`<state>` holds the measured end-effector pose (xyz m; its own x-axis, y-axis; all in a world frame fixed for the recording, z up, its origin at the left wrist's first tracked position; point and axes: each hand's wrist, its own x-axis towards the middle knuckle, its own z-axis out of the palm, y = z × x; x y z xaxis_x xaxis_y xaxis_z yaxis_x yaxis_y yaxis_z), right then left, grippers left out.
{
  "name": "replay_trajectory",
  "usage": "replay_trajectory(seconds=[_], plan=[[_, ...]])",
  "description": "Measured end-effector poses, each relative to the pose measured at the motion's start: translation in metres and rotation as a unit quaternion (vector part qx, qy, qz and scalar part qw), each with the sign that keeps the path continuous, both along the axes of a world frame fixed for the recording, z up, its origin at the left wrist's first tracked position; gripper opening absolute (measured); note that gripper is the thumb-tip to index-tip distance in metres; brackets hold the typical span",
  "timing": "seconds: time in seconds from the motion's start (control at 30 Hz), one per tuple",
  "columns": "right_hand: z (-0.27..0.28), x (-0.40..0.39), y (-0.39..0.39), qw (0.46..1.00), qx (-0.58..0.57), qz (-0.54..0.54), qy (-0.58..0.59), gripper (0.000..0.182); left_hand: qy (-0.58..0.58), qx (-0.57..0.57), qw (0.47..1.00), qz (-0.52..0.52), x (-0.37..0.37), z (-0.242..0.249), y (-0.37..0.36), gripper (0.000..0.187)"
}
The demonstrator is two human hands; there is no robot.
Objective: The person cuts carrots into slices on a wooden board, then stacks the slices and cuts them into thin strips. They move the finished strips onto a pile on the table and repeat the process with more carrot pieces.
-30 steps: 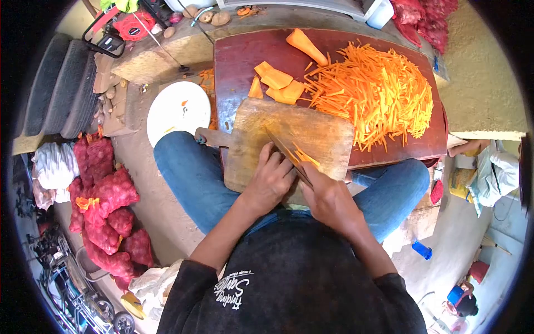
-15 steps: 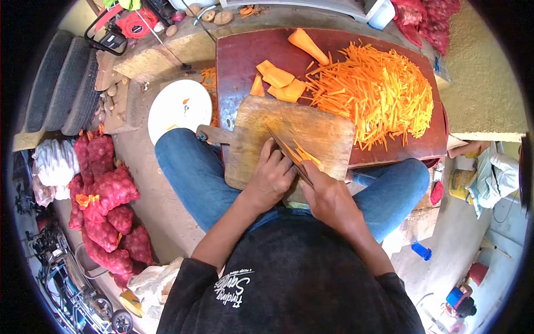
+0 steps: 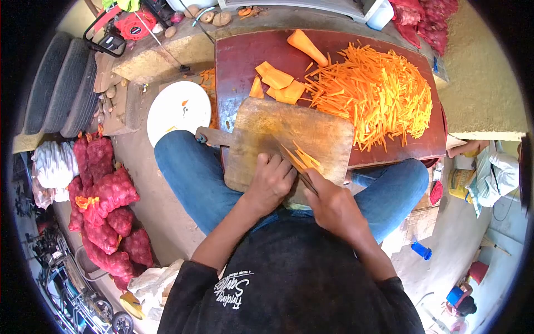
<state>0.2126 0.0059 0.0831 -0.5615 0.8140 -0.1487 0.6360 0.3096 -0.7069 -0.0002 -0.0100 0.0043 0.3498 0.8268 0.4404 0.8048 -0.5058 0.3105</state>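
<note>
My right hand [image 3: 335,205] is wrapped round the handle of a knife [image 3: 292,158], its blade pointing up and left over a wooden cutting board [image 3: 250,125]. The board rests partly on my lap and partly on a dark red table [image 3: 239,61]. Curled fingers of my left hand [image 3: 271,181] press on the board just left of the blade; whatever lies under them is hidden. A few thin carrot strips [image 3: 307,160] lie right of the blade. Beyond the board are flat carrot slices [image 3: 278,78], a whole peeled carrot [image 3: 306,45] and a large heap of carrot strips [image 3: 378,94].
A white round lid or basin [image 3: 178,108] sits left of the table, beside my knee. Red mesh sacks [image 3: 114,195] line the floor at left, below stacked tires [image 3: 69,89]. Another person [image 3: 461,298] is far off at lower right.
The knife and my right hand have shifted slightly down and right. My left hand has drawn back a little toward me, with the fingers still curled.
</note>
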Motion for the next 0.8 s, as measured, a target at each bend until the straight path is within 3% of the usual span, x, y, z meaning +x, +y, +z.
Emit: replay_trajectory(seconds=[0.1, 0.37, 0.57, 0.8], plan=[[0.013, 0.010, -0.006, 1.000, -0.030, -0.004, 0.003, 0.041, 0.008, -0.005, 1.000, 0.005, 0.001, 0.001, -0.001, 0.014], [-0.008, -0.012, 0.008, 1.000, 0.026, 0.004, 0.002, 0.039, -0.008, 0.016, 1.000, 0.011, 0.001, -0.003, 0.001, 0.015], [0.008, 0.009, -0.008, 0.999, -0.040, -0.019, 0.015, 0.042, 0.016, -0.008, 1.000, 0.012, -0.001, -0.004, -0.002, 0.016], [-0.017, -0.004, 0.000, 0.999, 0.016, -0.001, 0.030, 0.041, 0.007, 0.023, 1.000, 0.014, -0.001, -0.002, 0.002, 0.015]])
